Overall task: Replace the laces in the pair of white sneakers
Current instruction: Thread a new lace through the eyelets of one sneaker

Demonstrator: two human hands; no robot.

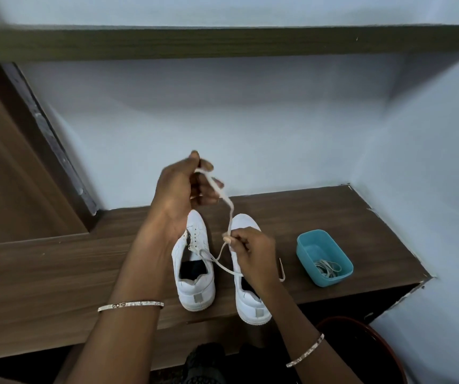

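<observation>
Two white sneakers stand side by side on a dark wooden shelf [56, 273], toes toward the wall. The left sneaker [193, 275] has a white lace [229, 214] still threaded through an eyelet near its tongue. My left hand [182, 187] is raised above the shoes and pinches the upper end of that lace. My right hand [250, 252] pinches the same lace lower down, over the right sneaker [250, 306], which it partly hides. A loose lace end [281, 270] lies beside the right sneaker.
A teal plastic tub [324, 257] with coiled laces inside sits to the right of the shoes. A pale blue wall closes the back and right side. A dark shelf board [222, 41] runs overhead. A brown round rim [383, 345] shows at the bottom right.
</observation>
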